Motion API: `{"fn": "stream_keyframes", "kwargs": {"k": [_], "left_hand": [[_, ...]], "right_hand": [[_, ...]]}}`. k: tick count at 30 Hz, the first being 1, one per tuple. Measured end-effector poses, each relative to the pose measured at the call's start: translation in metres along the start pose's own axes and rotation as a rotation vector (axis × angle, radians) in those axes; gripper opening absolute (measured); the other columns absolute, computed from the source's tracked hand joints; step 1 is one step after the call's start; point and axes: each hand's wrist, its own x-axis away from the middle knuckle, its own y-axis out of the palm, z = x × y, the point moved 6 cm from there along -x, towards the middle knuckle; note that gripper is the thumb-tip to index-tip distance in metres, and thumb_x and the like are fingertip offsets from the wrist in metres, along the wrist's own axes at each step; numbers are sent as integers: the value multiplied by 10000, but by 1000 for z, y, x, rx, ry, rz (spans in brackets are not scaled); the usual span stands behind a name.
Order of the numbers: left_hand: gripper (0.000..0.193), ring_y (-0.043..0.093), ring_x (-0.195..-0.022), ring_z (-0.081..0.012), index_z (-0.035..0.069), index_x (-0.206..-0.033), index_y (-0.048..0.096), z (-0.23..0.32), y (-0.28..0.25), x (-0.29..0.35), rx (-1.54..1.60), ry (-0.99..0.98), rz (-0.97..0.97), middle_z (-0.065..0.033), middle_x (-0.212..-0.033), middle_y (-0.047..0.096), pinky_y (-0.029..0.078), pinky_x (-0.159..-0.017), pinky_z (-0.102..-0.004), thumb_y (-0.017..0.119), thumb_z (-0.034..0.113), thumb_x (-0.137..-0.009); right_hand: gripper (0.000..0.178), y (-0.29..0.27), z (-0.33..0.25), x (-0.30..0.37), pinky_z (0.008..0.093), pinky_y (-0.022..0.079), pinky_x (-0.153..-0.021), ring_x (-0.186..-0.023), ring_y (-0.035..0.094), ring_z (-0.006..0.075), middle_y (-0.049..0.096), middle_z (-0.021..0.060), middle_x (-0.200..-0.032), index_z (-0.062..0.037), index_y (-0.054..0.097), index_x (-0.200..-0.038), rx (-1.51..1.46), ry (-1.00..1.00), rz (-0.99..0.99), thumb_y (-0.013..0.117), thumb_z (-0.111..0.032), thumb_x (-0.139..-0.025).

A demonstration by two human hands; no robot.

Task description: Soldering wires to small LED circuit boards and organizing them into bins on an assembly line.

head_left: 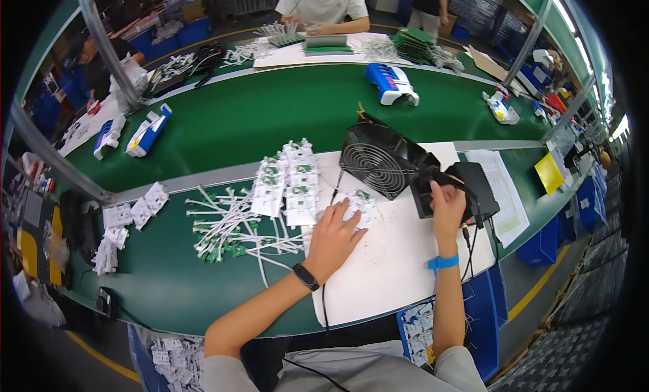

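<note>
My left hand (333, 235) lies over the white sheet with its fingers spread, the fingertips touching a white plastic part (362, 201) with a small green board. My right hand (447, 206) is closed around the black handle of what looks like a soldering iron (454, 181), at a black holder (424, 201); the tip is hidden. Just beyond the hands stands a black fan (378, 160) with a round grille. Left of the sheet, white plastic parts (285, 182) with green boards lie in rows beside a heap of white cables (233, 223) with small green boards.
A black box (473, 186) with cords stands right of the holder, beside papers (499, 196). More white parts (116, 219) lie at the left. Blue-and-white housings (392, 84) sit on the green belt (270, 111). Across it, a person (324, 10) works. Blue bins (483, 317) stand below the table edge.
</note>
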Motion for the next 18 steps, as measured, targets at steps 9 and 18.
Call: {"fn": "stream_keyframes", "kwargs": {"k": [9, 18], "left_hand": [[343, 552, -1156, -364, 12, -1124, 736, 14, -16, -4, 169, -83, -62, -217, -1344, 580, 485, -1009, -422, 772, 218, -852], [591, 579, -1206, -402, -5, -1305, 627, 3, -99, -11, 74, -298, 65, -233, -1292, 604, 489, -1017, -453, 829, 216, -795]], "right_hand": [[290, 0, -2, 47, 244, 303, -517, -561, 449, 41, 532, -24, -616, 24, 658, -833, 144, 15, -112, 637, -196, -1021], [267, -1, 6, 48, 232, 311, -528, -587, 452, 27, 547, -30, -630, 17, 670, -836, 117, -38, -129, 643, -176, -1018]]}}
